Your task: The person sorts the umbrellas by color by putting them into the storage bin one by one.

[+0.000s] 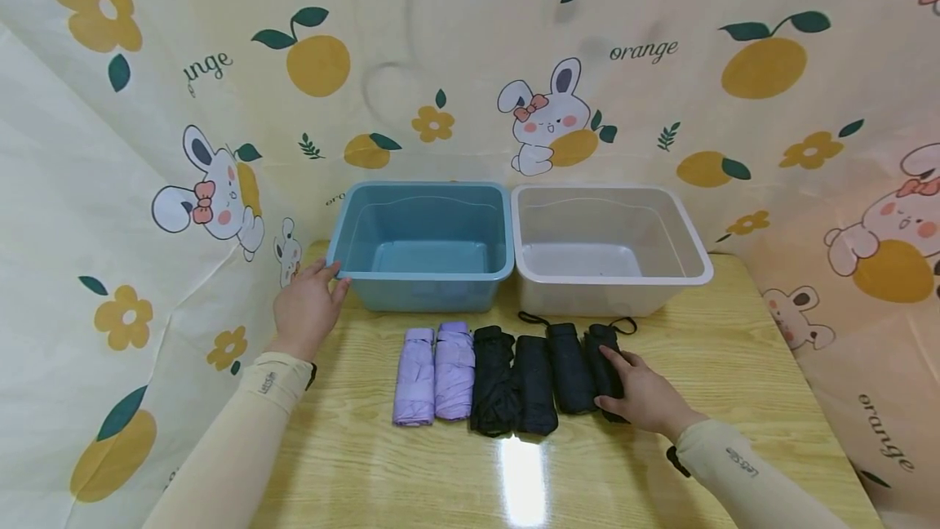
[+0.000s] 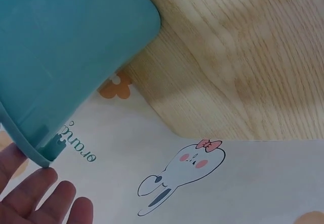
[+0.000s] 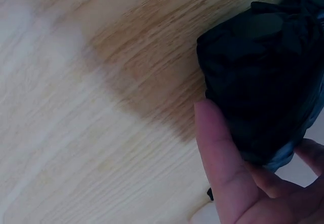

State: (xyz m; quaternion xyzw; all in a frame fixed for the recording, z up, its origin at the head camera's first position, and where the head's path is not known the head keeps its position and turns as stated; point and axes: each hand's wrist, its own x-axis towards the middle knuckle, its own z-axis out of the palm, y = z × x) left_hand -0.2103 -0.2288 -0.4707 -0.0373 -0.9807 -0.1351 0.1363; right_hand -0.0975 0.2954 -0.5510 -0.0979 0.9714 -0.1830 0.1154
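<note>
Several folded umbrellas lie in a row on the wooden table. Two are purple, a left one (image 1: 414, 378) and a right one (image 1: 454, 371); the others are black, including a crumpled one (image 1: 495, 382), a smoother one (image 1: 537, 386) and one with a wrist loop (image 1: 570, 370). My right hand (image 1: 649, 398) grips the rightmost black folded umbrella (image 1: 604, 366), thumb on one side and fingers on the other; its bulky end fills much of the right wrist view. My left hand (image 1: 308, 308) touches the rim of the blue bin (image 1: 426, 292) at its left front corner, fingers loosely extended.
A whitish bin (image 1: 595, 296) stands against the blue bin's right side, behind the umbrellas. Patterned cloth (image 1: 455, 47) hangs behind and beside the wooden table (image 1: 411, 480). Light glares off the tabletop near the front.
</note>
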